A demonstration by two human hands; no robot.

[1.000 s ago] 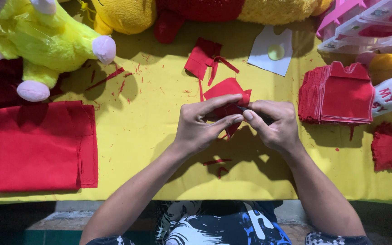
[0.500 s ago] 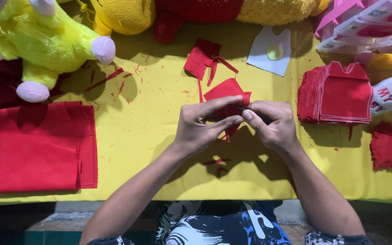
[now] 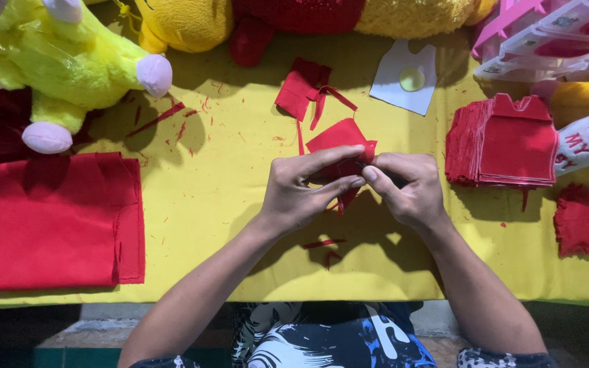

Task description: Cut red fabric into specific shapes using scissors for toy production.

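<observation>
On yellow cloth (image 3: 240, 204), both hands (image 3: 356, 187) pinch a red scrap (image 3: 339, 136).

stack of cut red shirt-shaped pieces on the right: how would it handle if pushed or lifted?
The stack of red cut pieces is thin fabric, so probably floppy and light. Its left edges already fan unevenly, so a push would likely shear the layers apart. Lifting one side would probably make it droop.

There is one camera, worn on the person's head. It looks almost straight down at the yellow worktop (image 3: 192, 225), from close up. Both hands sit near the middle, with the arms coming in from the bottom edge. The far edge of the worktop, with soft toys, runs along the top
</observation>
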